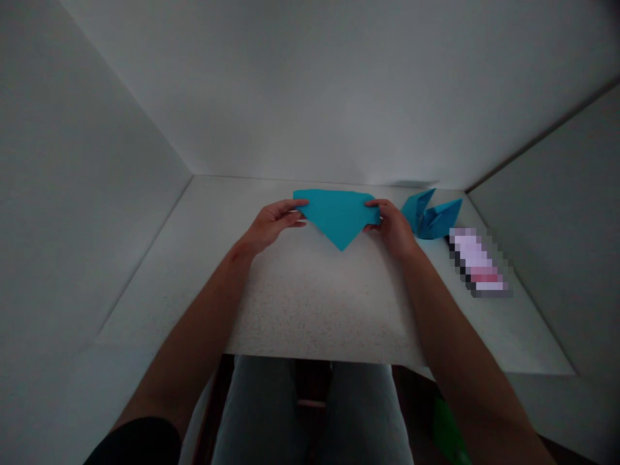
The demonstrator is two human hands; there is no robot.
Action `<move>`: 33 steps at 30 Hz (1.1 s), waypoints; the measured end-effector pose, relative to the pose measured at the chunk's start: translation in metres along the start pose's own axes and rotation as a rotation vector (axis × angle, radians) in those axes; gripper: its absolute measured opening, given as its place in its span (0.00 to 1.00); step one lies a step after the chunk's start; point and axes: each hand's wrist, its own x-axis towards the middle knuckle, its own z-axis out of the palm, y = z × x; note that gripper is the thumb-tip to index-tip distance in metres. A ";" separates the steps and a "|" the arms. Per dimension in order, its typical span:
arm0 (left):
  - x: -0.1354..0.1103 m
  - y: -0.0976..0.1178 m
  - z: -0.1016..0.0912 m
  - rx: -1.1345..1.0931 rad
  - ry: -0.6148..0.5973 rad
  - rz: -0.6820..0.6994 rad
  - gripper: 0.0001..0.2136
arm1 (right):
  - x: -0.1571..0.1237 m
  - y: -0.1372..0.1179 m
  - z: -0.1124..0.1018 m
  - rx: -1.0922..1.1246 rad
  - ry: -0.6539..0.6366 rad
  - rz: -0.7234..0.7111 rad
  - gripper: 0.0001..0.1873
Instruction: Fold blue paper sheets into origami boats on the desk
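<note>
A blue sheet of paper (336, 216), folded so that one corner points toward me, is held up between my two hands near the back of the table. My left hand (272, 223) pinches its left end between thumb and fingers. At the other end, my right hand (394, 226) grips the paper, thumb in front and the other fingers partly hidden behind it. Just right of that hand stands a folded blue paper figure (433, 216) with two raised points.
A pixelated phone-like object (479, 261) lies on the right of the white table (310, 310). Pale walls (310, 90) enclose the table at the back and both sides. Below the front edge are my legs (261, 413) and something green (448, 429).
</note>
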 end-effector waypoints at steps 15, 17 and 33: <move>0.010 -0.018 -0.021 -0.012 0.410 -0.046 0.29 | -0.018 -0.010 0.004 -0.372 -0.342 -0.182 0.27; 0.010 -0.019 -0.021 0.012 0.404 -0.060 0.31 | -0.019 -0.012 0.006 -0.388 -0.317 -0.202 0.25; 0.002 -0.008 -0.010 0.094 0.111 -0.001 0.21 | -0.009 0.002 0.015 -0.143 -0.114 -0.127 0.38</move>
